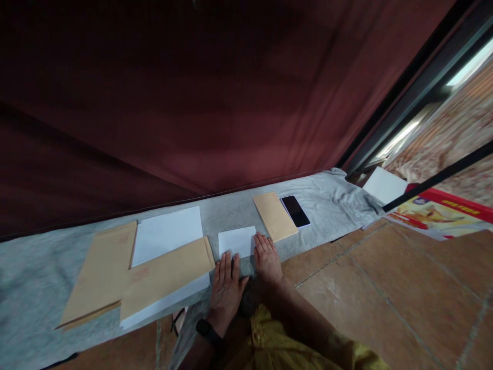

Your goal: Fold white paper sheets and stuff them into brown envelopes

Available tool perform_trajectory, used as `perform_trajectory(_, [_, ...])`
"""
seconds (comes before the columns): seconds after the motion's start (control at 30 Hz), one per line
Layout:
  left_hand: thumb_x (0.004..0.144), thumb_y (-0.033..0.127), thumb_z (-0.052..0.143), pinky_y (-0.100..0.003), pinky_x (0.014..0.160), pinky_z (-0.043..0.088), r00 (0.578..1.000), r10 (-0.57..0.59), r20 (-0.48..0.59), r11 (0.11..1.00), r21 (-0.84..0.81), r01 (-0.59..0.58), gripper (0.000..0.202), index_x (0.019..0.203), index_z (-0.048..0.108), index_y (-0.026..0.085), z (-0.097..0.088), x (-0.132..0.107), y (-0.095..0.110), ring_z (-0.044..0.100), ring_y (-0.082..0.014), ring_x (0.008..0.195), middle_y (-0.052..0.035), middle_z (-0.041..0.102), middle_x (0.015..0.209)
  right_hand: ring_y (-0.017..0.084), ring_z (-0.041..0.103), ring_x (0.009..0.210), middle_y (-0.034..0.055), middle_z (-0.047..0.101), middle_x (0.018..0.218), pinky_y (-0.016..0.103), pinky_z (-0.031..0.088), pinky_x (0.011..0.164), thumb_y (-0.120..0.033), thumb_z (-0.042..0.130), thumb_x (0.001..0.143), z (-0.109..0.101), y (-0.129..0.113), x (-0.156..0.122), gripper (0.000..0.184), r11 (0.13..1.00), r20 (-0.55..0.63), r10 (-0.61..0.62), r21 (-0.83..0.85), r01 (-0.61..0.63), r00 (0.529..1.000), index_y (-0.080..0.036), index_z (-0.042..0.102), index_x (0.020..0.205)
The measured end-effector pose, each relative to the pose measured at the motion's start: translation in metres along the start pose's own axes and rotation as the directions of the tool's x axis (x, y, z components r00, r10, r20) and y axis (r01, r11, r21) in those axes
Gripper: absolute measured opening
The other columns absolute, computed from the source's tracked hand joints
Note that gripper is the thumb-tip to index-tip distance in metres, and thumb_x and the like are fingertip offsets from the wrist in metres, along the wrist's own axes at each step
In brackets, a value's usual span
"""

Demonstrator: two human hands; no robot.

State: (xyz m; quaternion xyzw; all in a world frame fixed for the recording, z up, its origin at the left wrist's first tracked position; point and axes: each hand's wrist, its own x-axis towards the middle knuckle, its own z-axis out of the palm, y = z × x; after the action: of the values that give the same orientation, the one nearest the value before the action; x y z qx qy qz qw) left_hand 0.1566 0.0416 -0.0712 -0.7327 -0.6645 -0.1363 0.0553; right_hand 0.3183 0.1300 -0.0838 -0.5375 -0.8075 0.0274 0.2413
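Note:
A small white sheet of paper (236,240), perhaps folded, lies on the grey cloth in front of me. My left hand (227,285) rests flat with its fingertips on the paper's lower left edge. At the paper's right edge, my right hand (267,257) presses down, fingers stretched out. Just right of it sits a small brown envelope (275,216), and beside that a smartphone (296,211) with a dark screen. On the left, a long brown envelope (165,277) lies over white sheets (168,234), next to another large brown envelope (100,267).
The narrow table is covered with a grey cloth (323,195). A dark red curtain (231,103) hangs along its far side. To the right are a black metal bar (442,177), a red and yellow printed sheet (442,213) and a white panel (385,185). Below is the tiled floor (385,293).

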Motion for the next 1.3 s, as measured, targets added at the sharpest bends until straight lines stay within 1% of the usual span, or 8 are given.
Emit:
perform_trajectory(0.17, [0.096, 0.043, 0.046, -0.052, 0.120, 0.033, 1.000, 0.011, -0.022, 1.000, -0.020, -0.011, 0.068, 0.153, 0.033, 0.008, 0.001, 0.003, 0.010, 0.028, -0.0321, 0.151, -0.0207, 0.035, 0.160, 0.024, 0.047, 0.139, 0.0134, 0.054, 0.147, 0.047, 0.037, 0.117, -0.013, 0.036, 0.098, -0.001, 0.000, -0.005, 0.050, 1.000, -0.027, 0.014, 0.026, -0.013, 1.000, -0.012, 0.048, 0.146])
perform_trajectory(0.33, [0.094, 0.038, 0.049, -0.050, 0.120, 0.033, 0.990, 0.134, 0.038, 0.991, -0.031, -0.133, 0.062, 0.151, 0.040, 0.016, 0.003, 0.008, 0.022, 0.029, -0.0302, 0.150, -0.0129, 0.036, 0.160, 0.025, 0.044, 0.141, 0.0161, 0.051, 0.149, 0.047, 0.039, 0.117, -0.014, 0.036, 0.099, -0.014, -0.003, -0.006, 0.047, 0.999, 0.007, -0.005, 0.037, 0.005, 1.000, -0.008, 0.051, 0.143])
perform_trajectory(0.57, [0.085, 0.014, 0.045, -0.044, 0.122, 0.031, 0.982, 0.178, 0.071, 0.984, -0.009, -0.177, 0.064, 0.149, 0.043, 0.011, 0.009, 0.004, 0.014, 0.031, -0.0260, 0.150, -0.0116, 0.041, 0.158, 0.020, 0.042, 0.142, 0.0096, 0.051, 0.151, 0.045, 0.035, 0.120, -0.027, 0.039, 0.104, -0.032, -0.021, -0.028, 0.048, 0.976, 0.149, -0.188, 0.138, 0.167, 0.971, -0.015, 0.043, 0.150])
perform_trajectory(0.83, [0.089, 0.017, 0.042, -0.052, 0.123, 0.026, 0.986, 0.137, 0.096, 0.991, -0.009, -0.137, 0.068, 0.156, 0.030, 0.016, -0.001, 0.001, 0.012, 0.026, -0.0266, 0.152, -0.0097, 0.034, 0.161, 0.022, 0.042, 0.142, 0.0097, 0.047, 0.153, 0.046, 0.035, 0.119, -0.027, 0.041, 0.104, -0.041, -0.010, -0.038, 0.049, 0.985, 0.151, -0.148, 0.114, 0.131, 0.977, -0.016, 0.042, 0.152])
perform_trajectory(0.97, [0.095, 0.029, 0.044, -0.051, 0.121, 0.030, 0.994, 0.091, 0.058, 0.996, 0.008, -0.091, 0.064, 0.155, 0.031, 0.011, -0.005, -0.004, 0.007, 0.029, -0.0281, 0.150, -0.0143, 0.036, 0.160, 0.023, 0.042, 0.142, 0.0096, 0.047, 0.154, 0.048, 0.036, 0.118, -0.024, 0.040, 0.104, -0.044, -0.004, -0.040, 0.049, 0.985, 0.136, -0.148, 0.114, 0.133, 0.979, -0.017, 0.040, 0.152])
perform_trajectory(1.07, [0.095, 0.029, 0.045, -0.049, 0.122, 0.031, 0.998, 0.043, 0.047, 0.999, 0.021, -0.044, 0.065, 0.155, 0.031, 0.010, -0.010, -0.008, 0.006, 0.031, -0.0274, 0.150, -0.0151, 0.037, 0.160, 0.024, 0.042, 0.143, 0.0091, 0.046, 0.154, 0.049, 0.036, 0.118, -0.024, 0.040, 0.103, -0.044, 0.000, -0.042, 0.051, 0.982, 0.140, -0.159, 0.129, 0.141, 0.977, -0.018, 0.038, 0.154])
perform_trajectory(1.2, [0.093, 0.028, 0.049, -0.050, 0.123, 0.028, 0.997, 0.001, 0.071, 0.999, 0.042, -0.004, 0.068, 0.154, 0.030, 0.006, -0.014, -0.005, 0.014, 0.029, -0.0292, 0.150, -0.0187, 0.036, 0.159, 0.025, 0.042, 0.143, 0.0092, 0.047, 0.154, 0.051, 0.037, 0.117, -0.022, 0.039, 0.103, -0.043, 0.003, -0.043, 0.052, 0.978, 0.133, -0.170, 0.147, 0.150, 0.977, -0.018, 0.036, 0.154])
perform_trajectory(1.3, [0.092, 0.030, 0.051, -0.049, 0.124, 0.027, 0.993, 0.048, 0.104, 0.999, 0.015, -0.050, 0.069, 0.154, 0.030, 0.008, -0.013, 0.006, 0.024, 0.028, -0.0281, 0.151, -0.0180, 0.034, 0.161, 0.025, 0.042, 0.142, 0.0099, 0.049, 0.152, 0.051, 0.037, 0.117, -0.018, 0.038, 0.102, -0.042, 0.004, -0.043, 0.051, 0.978, 0.133, -0.168, 0.149, 0.148, 0.977, -0.017, 0.038, 0.153])
